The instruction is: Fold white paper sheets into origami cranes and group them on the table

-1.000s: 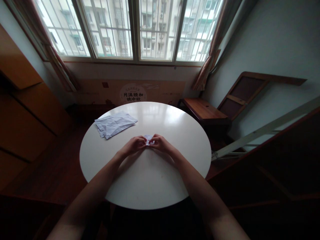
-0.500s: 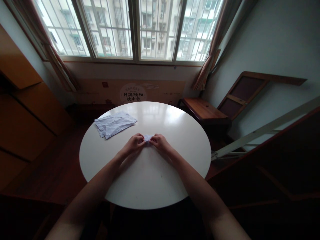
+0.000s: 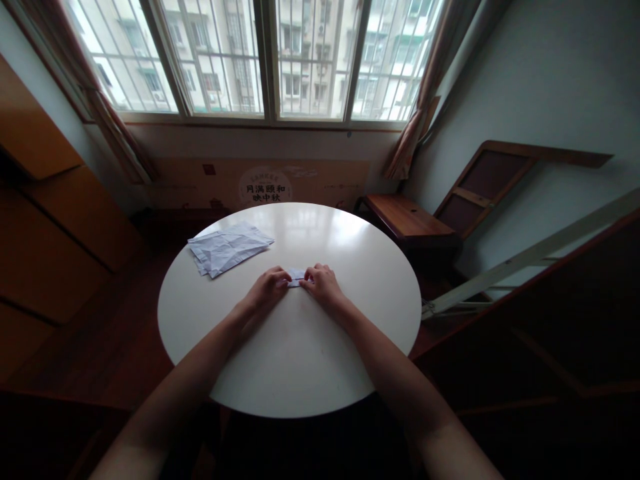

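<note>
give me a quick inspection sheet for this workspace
surface: round white table, glossy, reflecting window light
job's things: small folded paper lying on the table between both hands
clutter: loose pile of creased white sheets at the table's far left
grippers: left hand and right hand each closed on one end of the small folded paper
cables: nothing seen
surroundings: barred window, curtains, wooden cabinet on the left, wooden bench on the right
</note>
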A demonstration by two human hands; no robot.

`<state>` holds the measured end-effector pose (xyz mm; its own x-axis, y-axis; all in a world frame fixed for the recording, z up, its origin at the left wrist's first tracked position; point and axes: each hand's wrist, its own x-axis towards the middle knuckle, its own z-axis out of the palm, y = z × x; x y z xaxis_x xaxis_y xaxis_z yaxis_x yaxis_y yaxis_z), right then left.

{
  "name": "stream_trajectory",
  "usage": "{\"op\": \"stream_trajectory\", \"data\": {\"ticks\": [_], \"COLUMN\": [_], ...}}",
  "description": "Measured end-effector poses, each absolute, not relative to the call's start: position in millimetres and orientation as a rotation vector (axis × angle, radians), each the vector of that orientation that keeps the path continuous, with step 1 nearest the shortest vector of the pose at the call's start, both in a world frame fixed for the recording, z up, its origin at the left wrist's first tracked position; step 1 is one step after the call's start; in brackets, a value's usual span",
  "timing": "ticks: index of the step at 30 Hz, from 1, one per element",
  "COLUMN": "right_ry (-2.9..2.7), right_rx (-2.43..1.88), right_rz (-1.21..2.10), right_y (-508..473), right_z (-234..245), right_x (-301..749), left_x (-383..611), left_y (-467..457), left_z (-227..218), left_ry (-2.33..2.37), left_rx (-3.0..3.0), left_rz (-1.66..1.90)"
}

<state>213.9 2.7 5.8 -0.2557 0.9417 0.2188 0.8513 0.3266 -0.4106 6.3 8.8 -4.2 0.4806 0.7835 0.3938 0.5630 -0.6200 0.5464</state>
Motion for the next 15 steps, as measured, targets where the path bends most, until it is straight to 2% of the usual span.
{"op": "stream_trajectory", "data": {"ticks": [8,15], "right_ry": [-2.171,-2.375], "right_rx": [-1.563,-1.139], "right_rz": [0.307,0.232], "right_y": [6.0,6.4], "right_z": [10.6,2.4], "right_x": [225.1,218.4], "left_x": [2.5,1.7], "left_y": [14.8,14.5], "left_z": [-15.9,-13.4], "left_ry": [1.015,1.011], "left_rx": [2.398,2.407], "left_rz": [0.921,0.893]}}
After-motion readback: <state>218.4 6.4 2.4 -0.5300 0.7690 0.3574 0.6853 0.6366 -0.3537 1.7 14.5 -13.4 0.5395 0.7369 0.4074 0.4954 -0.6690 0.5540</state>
